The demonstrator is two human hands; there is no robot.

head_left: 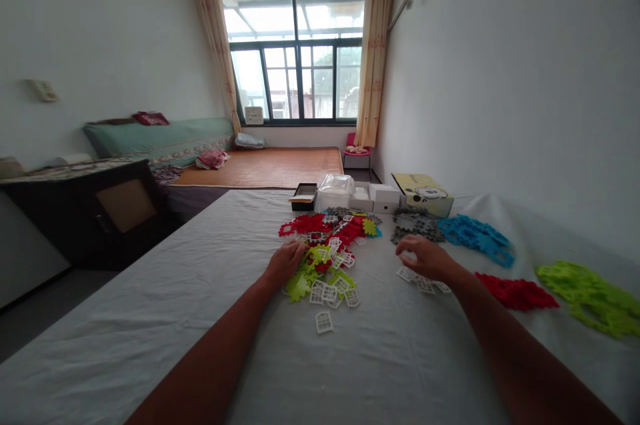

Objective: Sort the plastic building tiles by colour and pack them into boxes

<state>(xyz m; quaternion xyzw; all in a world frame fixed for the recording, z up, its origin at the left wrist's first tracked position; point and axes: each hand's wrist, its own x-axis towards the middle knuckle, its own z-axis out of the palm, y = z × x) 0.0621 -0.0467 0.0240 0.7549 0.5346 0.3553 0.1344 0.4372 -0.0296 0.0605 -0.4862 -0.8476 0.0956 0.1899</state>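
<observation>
Right at the left edge of a mixed pile of plastic pieces (345, 230), the left hand (286, 262) has its fingers up against the lime and red bits; can't tell if it's gripping any of them. Over to the other side, the right hand (425, 256) is loosely curled, thumb and fingers apart, nothing visible in it, just above a little group of white window pieces (425, 286). One loose white window piece (324, 322) lies between the forearms, nearer the camera than the pile. Beyond the right hand are grey pieces (415, 225), with blue pieces (473, 238) off to their right, all on a cloth-covered tabletop (380, 352).
</observation>
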